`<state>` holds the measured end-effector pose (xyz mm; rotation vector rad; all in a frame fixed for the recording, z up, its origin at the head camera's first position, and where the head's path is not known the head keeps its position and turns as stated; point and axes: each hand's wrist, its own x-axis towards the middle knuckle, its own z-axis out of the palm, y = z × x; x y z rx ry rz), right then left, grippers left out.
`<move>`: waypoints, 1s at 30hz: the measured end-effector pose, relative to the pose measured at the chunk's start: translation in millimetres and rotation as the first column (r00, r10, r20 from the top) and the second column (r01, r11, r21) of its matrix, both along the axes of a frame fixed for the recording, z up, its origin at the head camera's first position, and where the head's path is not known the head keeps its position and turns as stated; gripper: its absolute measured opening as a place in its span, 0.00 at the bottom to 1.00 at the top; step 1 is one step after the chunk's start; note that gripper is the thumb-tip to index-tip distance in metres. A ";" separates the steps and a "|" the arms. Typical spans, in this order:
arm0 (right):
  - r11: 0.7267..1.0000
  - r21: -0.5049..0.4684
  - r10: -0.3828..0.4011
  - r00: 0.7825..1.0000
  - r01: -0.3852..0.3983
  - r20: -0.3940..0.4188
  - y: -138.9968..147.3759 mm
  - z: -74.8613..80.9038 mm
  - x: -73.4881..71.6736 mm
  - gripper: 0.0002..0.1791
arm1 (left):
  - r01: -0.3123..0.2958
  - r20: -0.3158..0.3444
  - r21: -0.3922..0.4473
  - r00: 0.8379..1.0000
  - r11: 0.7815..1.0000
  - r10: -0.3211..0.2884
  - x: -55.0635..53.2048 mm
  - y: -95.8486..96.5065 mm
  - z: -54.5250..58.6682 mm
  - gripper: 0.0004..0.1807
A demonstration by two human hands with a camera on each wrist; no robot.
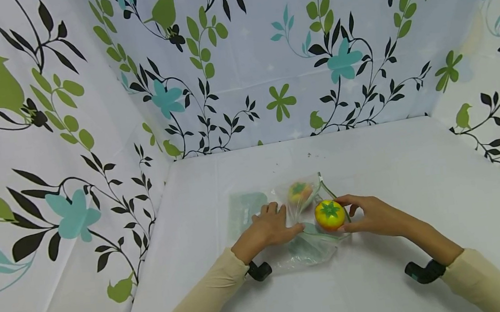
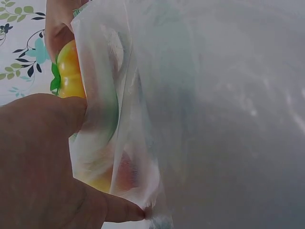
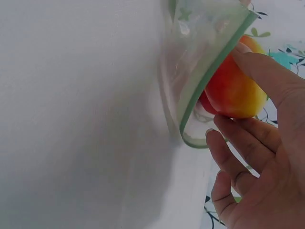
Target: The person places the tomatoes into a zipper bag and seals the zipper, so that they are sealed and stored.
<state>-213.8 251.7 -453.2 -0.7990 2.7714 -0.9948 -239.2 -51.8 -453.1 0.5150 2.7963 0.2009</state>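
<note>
Sleeves, pair point(image 1: 488, 278): beige, nearest the viewer; a black wrist device point(image 1: 260, 271) at each cuff.

Left hand point(image 1: 268, 227): fingers spread, gripping nothing. It rests on the bag, thumb at the film's edge, presumably to keep so light a thing from sliding.

Right hand point(image 1: 370, 214): thumb and fingers parted only to the width of the fruit, pinching it by the sides. The round form probably dictates this hold; the leafy top is left uncovered.

Bag point(image 1: 311, 250), one: clear, limp, green-edged, lying between the hands. In the right wrist view its rim stands away from the table, apparently propped by the fruit.

Fruit point(image 1: 330, 214), one: yellow and red, star-shaped green top; at the bag's mouth, partly behind the green rim.

Second fruit point(image 1: 299, 192), one: similar colours, seen through the film in the bag's far part, where the plastic seems to contain it.

Pale green sheet point(image 1: 239, 207), one: flat, translucent, beside the left hand; whether separate from the bag, cannot tell.

Table point(image 1: 395, 157): white-covered, beneath everything.

Cloth backdrop point(image 1: 281, 103): printed with leaves, birds and flowers, hung beyond.
</note>
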 end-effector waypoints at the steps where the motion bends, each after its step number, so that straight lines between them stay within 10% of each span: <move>1: 1.000 -0.003 0.010 1.000 -0.010 0.000 -1.4 -1.0 -1.0 0.38 | 0.000 0.000 -0.002 1.000 1.000 0.000 0.1 0.1 0.2 0.51; 30: 0.999 0.016 0.046 0.999 -0.047 0.026 -13.9 -10.9 -8.4 0.39 | 0.001 -0.001 0.014 1.000 1.000 -0.001 2.8 -1.6 3.9 0.50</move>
